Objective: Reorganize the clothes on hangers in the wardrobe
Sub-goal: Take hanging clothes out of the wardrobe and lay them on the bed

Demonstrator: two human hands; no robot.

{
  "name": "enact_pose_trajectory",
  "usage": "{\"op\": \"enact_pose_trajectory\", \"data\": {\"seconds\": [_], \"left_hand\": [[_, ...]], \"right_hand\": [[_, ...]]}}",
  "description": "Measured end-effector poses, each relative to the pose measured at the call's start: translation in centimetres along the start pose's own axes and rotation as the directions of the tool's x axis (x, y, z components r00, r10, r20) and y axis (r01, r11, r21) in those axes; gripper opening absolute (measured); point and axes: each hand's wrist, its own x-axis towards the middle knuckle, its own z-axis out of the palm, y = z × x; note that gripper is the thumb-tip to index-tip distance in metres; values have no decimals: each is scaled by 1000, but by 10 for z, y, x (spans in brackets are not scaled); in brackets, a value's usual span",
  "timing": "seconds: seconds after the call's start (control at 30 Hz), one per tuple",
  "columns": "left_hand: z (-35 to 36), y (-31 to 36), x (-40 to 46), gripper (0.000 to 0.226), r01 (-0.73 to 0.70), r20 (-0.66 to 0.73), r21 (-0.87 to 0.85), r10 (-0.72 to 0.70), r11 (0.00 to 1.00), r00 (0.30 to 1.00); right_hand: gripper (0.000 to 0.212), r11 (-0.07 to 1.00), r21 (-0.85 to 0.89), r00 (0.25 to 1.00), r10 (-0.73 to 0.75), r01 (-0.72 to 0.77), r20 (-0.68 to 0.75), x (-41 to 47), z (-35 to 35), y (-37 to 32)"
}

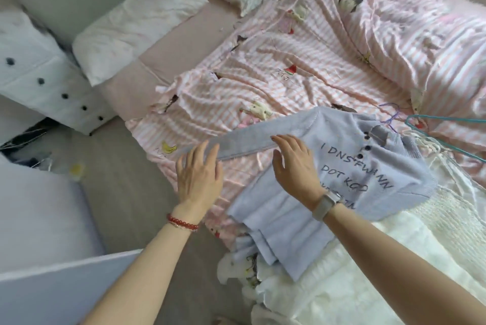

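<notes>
Both hands lie flat with straight fingers: the left hand [197, 178] on the blue top's [368, 167] sleeve [244, 144], the right hand [295, 167] on its front, mid-frame on the bed [302, 67].

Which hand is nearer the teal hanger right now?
Right. The right hand rests on the lilac sweater, left of the teal hanger; the left hand is farther left.

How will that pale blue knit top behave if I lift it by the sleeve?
The pale blue knit top probably flops and unfolds: its sleeve lies limp under both hands. Likely light, being thin knit. It may drag the white garment beneath it.
</notes>
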Motion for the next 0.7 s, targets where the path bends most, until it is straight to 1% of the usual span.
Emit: {"op": "enact_pose_trajectory", "data": {"seconds": [0.07,0.17,0.23,0.33,0.4,0.47,0.53,0.63,0.7], "left_hand": [[-36,-47,-43,38,83,-99,-3,-83,997,992],[-85,-113,-120,35,165,-205,61,-150,984,967],[-114,-154,-179,35,251,-249,90,-223,964,943],[-154,-209,-270,34,419,-341,136,-354,898,871],[-179,-244,-332,35,547,-398,160,-453,822,798],[-205,-274,-390,35,675,-453,166,-553,719,700],[-231,-297,-444,34,784,-502,174,-632,595,591],[-266,-321,-515,33,901,-578,162,-701,403,417],[-288,-334,-554,34,945,-620,140,-718,295,316]], "right_hand": [[33,990,39,988,-140,137,66,-16,18,-65],[31,930,120,917,-363,347,162,-49,47,-160],[32,862,163,836,-506,480,214,-76,65,-221],[33,722,232,673,-692,652,262,-120,95,-308],[35,618,271,556,-784,738,275,-152,116,-365],[37,510,316,440,-857,800,269,-183,137,-419],[38,415,379,336,-905,827,259,-214,157,-469],[38,279,456,190,-954,845,233,-260,178,-540],[38,201,500,104,-971,842,214,-287,189,-583]]}}
